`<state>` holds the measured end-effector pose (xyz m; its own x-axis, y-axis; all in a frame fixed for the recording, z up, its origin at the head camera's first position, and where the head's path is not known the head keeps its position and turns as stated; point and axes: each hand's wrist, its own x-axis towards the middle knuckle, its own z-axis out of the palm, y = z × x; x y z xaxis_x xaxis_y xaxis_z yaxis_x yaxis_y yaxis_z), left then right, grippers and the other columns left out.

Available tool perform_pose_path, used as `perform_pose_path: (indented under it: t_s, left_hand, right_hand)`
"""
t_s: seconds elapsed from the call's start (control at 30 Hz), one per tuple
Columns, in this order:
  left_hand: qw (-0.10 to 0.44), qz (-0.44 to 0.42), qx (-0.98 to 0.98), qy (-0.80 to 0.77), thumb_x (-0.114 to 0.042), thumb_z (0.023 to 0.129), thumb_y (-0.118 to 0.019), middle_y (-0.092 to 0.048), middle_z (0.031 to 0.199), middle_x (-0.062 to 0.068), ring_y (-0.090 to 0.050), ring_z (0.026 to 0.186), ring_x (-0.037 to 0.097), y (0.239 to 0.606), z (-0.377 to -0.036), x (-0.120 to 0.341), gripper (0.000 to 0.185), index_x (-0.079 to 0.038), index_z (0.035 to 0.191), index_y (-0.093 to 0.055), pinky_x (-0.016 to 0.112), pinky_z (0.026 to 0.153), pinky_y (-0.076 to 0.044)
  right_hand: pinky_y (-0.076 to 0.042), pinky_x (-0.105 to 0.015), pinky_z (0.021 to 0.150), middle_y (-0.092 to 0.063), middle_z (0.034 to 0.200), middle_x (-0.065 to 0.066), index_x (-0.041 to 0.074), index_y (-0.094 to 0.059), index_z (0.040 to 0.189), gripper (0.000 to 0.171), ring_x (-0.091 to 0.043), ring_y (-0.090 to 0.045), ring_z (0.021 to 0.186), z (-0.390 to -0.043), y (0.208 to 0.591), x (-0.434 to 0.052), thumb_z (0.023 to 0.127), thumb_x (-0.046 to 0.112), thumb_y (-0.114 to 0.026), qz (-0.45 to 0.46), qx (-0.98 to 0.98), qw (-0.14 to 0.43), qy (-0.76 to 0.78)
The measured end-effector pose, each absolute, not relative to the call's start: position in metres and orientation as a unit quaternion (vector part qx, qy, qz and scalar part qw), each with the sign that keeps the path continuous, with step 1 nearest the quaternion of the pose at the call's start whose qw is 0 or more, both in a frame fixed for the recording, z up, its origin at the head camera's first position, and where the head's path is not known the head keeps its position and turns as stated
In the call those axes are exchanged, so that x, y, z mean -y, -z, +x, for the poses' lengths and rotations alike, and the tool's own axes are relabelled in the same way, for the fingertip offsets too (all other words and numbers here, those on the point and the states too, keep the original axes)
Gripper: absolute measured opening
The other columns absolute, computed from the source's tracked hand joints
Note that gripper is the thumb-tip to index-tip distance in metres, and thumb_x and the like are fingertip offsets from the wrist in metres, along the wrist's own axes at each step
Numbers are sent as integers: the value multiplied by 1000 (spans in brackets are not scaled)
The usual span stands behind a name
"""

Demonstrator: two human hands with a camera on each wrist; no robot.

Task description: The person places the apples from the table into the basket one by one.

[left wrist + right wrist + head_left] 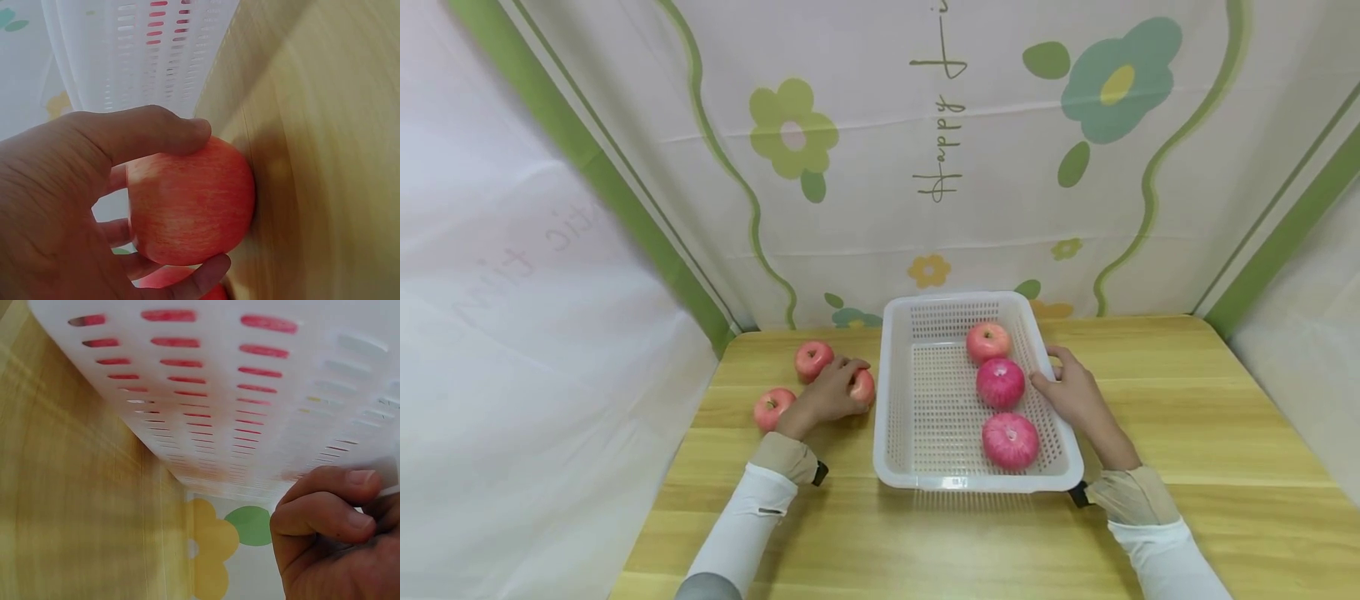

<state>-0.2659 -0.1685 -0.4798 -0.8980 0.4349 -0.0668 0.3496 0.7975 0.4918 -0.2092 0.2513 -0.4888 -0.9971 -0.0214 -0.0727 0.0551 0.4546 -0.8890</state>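
Note:
A white slotted plastic basket (pixel 898 392) stands on the wooden table and holds three red-pink apples (pixel 1000 383) in a row along its right side. My left hand (pixel 831 392) grips another apple (pixel 190 203) just left of the basket; in the head view that apple (pixel 864 387) peeks out under my fingers. Two more apples lie on the table left of it, one (pixel 813 359) behind and one (pixel 772 407) nearer me. My right hand (pixel 1071 392) holds the basket's right rim, fingers (pixel 325 515) curled against its wall (pixel 206 394).
The table (pixel 1187 433) is backed by a flowered cloth wall (pixel 925 150), with white cloth sides to the left and right. Bare wood lies in front of the basket and to its right.

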Motion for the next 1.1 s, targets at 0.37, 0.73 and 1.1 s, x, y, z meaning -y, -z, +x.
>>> perform_pose_path:
  t_s: [0.37,0.73,1.1]
  left_hand:
    - [78,218,-943,-240,-25,83,-81,-57,142,19,-57,129,33,476,-265,171,71,-8,148,-57,52,112,-50]
    - [62,223,-942,-242,-28,84,-81,-56,149,17,-51,140,36,446,-256,173,72,-9,149,-56,55,113,-49]
    - [73,250,-945,-200,-25,86,-82,-52,155,19,-56,138,36,413,-243,168,72,-10,151,-56,57,113,-47]
  right_hand:
    - [-66,-45,64,-60,133,-45,-7,-24,162,68,-45,-79,93,-209,489,-250,108,17,-58,6,-851,32,524]
    - [-66,-45,64,-61,132,-45,-7,-24,162,68,-44,-79,92,-209,489,-251,108,16,-58,3,-851,29,525]
    - [-66,-45,64,-62,128,-46,-8,-25,162,67,-44,-79,90,-210,489,-251,107,15,-57,6,-848,29,530]
